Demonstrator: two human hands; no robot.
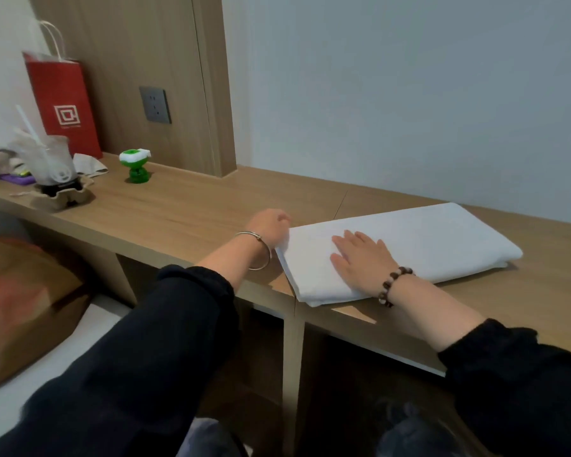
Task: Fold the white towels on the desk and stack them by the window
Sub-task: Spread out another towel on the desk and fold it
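Black sleeves [165,341] reach to the desk's [178,206] front edge, where the white towel [426,239] lies folded. Right hand [360,255] lies flat and wide on it. Left hand [269,225] curls at its left end; I cannot tell if it grips. I'd press firmly and bring that end across evenly.

My right grip [360,257] lies flat on the folded white towel [442,239] on the desk [185,206]. My left grip [269,227] curls on its left edge. A red paper bag [63,103] stands far left.
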